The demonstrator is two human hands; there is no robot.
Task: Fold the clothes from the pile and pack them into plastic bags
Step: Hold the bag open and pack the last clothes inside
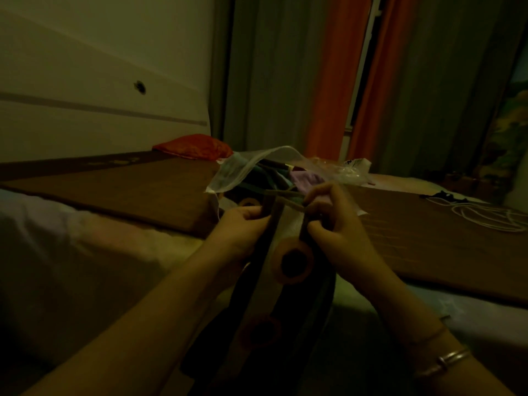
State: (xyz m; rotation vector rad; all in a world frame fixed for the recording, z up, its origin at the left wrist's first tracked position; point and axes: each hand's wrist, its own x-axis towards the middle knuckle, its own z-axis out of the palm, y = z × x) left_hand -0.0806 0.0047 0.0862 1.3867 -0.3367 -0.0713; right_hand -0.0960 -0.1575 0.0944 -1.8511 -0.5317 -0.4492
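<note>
A light garment with dark edges and orange-ringed dark circles hangs in front of me in dim light. My left hand grips its left dark edge near the top. My right hand pinches its right edge and a thin strap. Just beyond the hands, a clear plastic bag lies open on the bed, with a pile of clothes inside or behind it, including a lilac piece and teal ones.
A brown bedspread covers the bed. A red cushion lies at the wall. White cord coils at the right. More clear plastic sits behind the pile. Orange and grey curtains hang beyond.
</note>
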